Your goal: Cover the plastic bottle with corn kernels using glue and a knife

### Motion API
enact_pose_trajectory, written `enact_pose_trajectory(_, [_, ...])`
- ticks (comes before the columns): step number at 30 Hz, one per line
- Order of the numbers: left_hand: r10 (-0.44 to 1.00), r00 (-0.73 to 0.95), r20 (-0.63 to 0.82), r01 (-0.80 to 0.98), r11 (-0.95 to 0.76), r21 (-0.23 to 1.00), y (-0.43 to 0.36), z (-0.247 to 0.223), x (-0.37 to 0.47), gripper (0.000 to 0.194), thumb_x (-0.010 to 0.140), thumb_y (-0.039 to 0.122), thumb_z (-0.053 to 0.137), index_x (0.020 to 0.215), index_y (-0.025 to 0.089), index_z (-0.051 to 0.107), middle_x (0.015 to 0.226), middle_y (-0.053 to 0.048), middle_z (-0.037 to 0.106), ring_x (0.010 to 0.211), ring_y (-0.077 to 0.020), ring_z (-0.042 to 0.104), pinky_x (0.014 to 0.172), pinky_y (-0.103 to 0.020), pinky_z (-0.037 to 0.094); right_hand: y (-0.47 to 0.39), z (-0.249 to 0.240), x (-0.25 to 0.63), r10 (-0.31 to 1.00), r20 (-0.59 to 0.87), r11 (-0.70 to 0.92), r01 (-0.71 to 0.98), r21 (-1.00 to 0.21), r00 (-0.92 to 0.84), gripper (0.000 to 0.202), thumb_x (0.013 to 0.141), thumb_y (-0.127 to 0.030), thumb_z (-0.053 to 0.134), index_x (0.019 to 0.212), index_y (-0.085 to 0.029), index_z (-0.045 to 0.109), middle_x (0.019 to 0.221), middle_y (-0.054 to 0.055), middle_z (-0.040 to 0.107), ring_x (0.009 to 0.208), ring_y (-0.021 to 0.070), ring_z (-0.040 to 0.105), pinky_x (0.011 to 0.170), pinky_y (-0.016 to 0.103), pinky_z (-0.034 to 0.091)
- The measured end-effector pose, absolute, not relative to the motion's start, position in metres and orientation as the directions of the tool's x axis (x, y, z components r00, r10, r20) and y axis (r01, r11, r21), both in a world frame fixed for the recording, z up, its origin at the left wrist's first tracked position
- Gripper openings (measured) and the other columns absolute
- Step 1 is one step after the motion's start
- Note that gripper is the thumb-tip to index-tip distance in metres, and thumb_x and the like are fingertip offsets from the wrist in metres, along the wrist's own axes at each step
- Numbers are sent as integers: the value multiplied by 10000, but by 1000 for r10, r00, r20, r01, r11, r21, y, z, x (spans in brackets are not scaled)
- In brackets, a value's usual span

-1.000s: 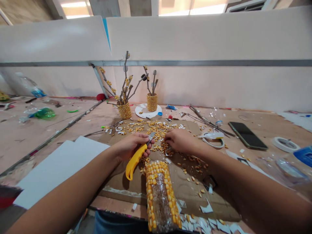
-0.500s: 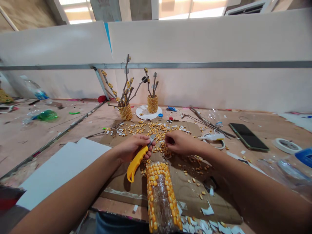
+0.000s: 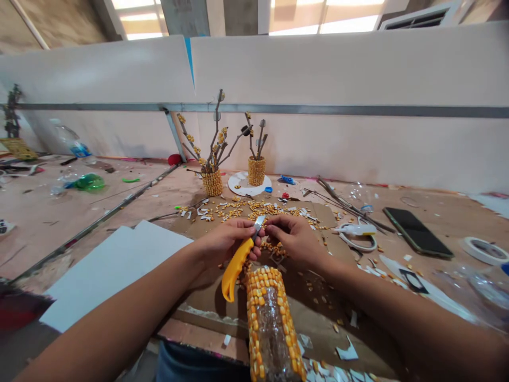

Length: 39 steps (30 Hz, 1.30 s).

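Observation:
My left hand [image 3: 234, 239] is closed around a yellow utility knife [image 3: 237, 265], gripping it near the blade, which points up and away from me. Close to the blade tip, my right hand [image 3: 296, 239] has thumb and fingers pinched together; whatever they hold is too small to make out. Below both hands a cylinder covered in corn kernels [image 3: 274, 329] leans toward me, with a bare, shiny brown strip down its side. Loose corn kernels [image 3: 234, 211] are scattered over the cardboard sheet [image 3: 214, 313] beyond and around my hands.
Two kernel-covered pots [image 3: 212, 183] with twigs stand at the back, one on a white disc [image 3: 234, 185]. White sheets [image 3: 115, 270] lie left. A glue tube [image 3: 358, 229], phone [image 3: 417, 232] and tape roll [image 3: 485, 250] lie right. Paper scraps [image 3: 347, 350] litter the front.
My right hand has risen from the kernel pile and come closer to the knife blade, fingers pinched. The left hand still holds the knife. The whole view has shifted slightly.

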<state>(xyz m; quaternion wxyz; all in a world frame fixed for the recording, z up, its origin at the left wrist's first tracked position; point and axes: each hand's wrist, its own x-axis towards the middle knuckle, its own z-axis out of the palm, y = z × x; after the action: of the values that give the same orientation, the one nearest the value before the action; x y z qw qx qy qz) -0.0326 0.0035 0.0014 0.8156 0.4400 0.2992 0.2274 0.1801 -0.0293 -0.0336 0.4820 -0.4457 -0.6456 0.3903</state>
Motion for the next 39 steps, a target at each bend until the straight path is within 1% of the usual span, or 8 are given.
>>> enact_pose_trajectory(3, [620, 731, -285, -100, 511, 854, 3, 0, -32, 189, 886, 246, 810, 964, 91, 736, 797, -77, 736, 637, -162, 751, 642, -252, 646, -35, -32, 178, 929, 349, 369, 266, -891, -120, 191, 984, -356, 638, 924, -214, 751, 855, 41, 807, 755, 186, 737, 728, 311, 573])
enact_pose_trajectory(8, [602, 750, -274, -97, 511, 854, 3, -3, -32, 215, 892, 285, 822, 969, 105, 731, 810, -92, 754, 649, -164, 756, 658, -249, 640, -40, -32, 177, 843, 530, 508, 467, -724, -96, 176, 1001, -303, 618, 914, -214, 742, 782, 29, 796, 622, 161, 699, 638, 281, 534])
enact_pose_trajectory(11, [588, 761, -275, -101, 526, 845, 2, -3, -32, 236, 886, 299, 834, 970, 104, 733, 817, -95, 751, 662, -170, 761, 649, -244, 633, -40, -33, 179, 815, 572, 530, 513, -675, -88, 172, 981, -278, 634, 863, -207, 737, 716, 17, 771, 559, 144, 649, 602, 265, 503])
enact_pose_trajectory(15, [585, 765, -270, -118, 539, 834, 1, -1, -31, 238, 867, 292, 854, 945, 102, 734, 811, -80, 738, 665, -167, 755, 647, -249, 643, -40, -34, 180, 787, 611, 553, 544, -631, -91, 163, 965, -273, 649, 849, -203, 738, 727, 24, 775, 582, 146, 658, 608, 258, 494])
enact_pose_trajectory(23, [572, 770, -283, -103, 550, 829, 2, -6, -32, 232, 875, 296, 834, 944, 105, 722, 793, -69, 717, 659, -185, 764, 633, -265, 640, -39, -37, 180, 765, 634, 568, 583, -581, -113, 166, 972, -278, 639, 852, -207, 730, 747, 33, 780, 610, 154, 668, 629, 263, 498])
enact_pose_trajectory(31, [596, 746, -298, -60, 505, 861, 2, -12, -29, 255, 805, 319, 857, 853, 119, 705, 683, -26, 651, 513, -150, 679, 486, -221, 547, -38, -40, 176, 796, 594, 528, 614, -587, -117, 166, 939, -298, 643, 799, -219, 683, 698, 24, 742, 582, 154, 622, 613, 269, 463])
enact_pose_trajectory(35, [510, 819, -262, -37, 503, 863, -4, -1, -28, 287, 797, 341, 870, 814, 107, 707, 638, -20, 630, 484, -141, 643, 487, -224, 530, -26, -42, 181, 825, 561, 470, 635, -613, -70, 138, 911, -271, 630, 791, -212, 662, 679, 28, 724, 576, 162, 614, 598, 278, 438])
enact_pose_trajectory(39, [663, 731, -160, -223, 454, 863, 1, 14, -35, 249, 824, 298, 843, 812, 110, 680, 629, 3, 594, 461, -95, 586, 444, -167, 450, -21, -39, 188, 839, 540, 455, 619, -640, -58, 174, 957, -310, 603, 836, -205, 672, 695, 27, 725, 568, 155, 601, 585, 277, 435])
